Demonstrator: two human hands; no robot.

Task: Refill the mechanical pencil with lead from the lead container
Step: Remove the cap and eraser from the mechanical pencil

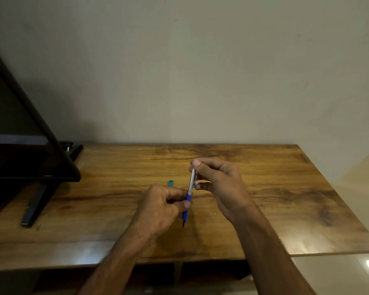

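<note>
Here the left hand [162, 206] pinches the blue lower half of the pencil [189, 193], held nearly upright above the middle of the wooden table [285, 199]. The right hand [217, 182] grips its silver top. A small teal container [170, 183] lies just beyond the left hand.

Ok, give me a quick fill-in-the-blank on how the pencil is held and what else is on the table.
The left hand grips the mechanical pencil at its ____ lower part.
The right hand holds its ____ upper part.
The pencil's dark tip points ____.
The small teal lead container lies on the wooden ____.

Missing words: blue; silver; down; table
</note>
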